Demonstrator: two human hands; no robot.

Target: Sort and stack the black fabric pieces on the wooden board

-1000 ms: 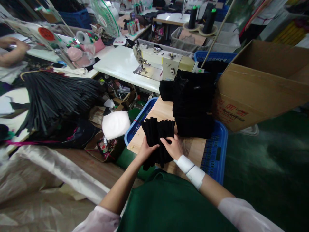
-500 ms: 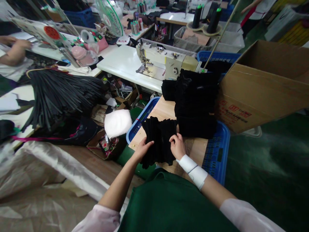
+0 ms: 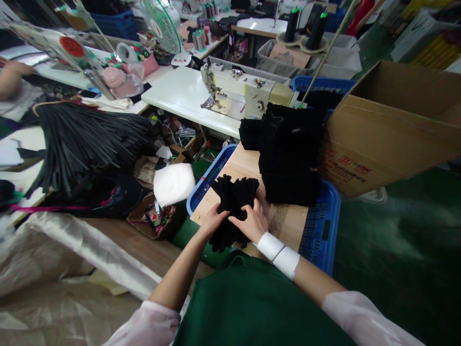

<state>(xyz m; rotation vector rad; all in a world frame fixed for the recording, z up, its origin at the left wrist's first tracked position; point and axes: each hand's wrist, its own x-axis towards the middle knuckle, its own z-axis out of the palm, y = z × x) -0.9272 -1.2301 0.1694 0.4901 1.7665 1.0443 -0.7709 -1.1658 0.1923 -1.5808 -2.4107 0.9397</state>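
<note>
A small bundle of black ribbed fabric pieces (image 3: 232, 197) lies on a wooden board (image 3: 284, 218) set across a blue crate (image 3: 322, 226). My left hand (image 3: 212, 222) grips the bundle's left edge with curled fingers. My right hand (image 3: 250, 222), with a white band on the wrist, presses on the bundle's near right part, fingers closed over it. A tall stack of folded black fabric (image 3: 290, 154) stands on the board just behind and to the right of the bundle.
A large open cardboard box (image 3: 392, 125) leans at the right. A sewing machine (image 3: 239, 89) sits on a white table ahead. Black strips (image 3: 82, 139), a white bag (image 3: 173, 184) and clutter lie at left. Another person's arm (image 3: 9, 79) shows far left.
My right hand slid left from the bundle's right edge onto its middle, and the bundle has been squeezed narrower between both hands.
</note>
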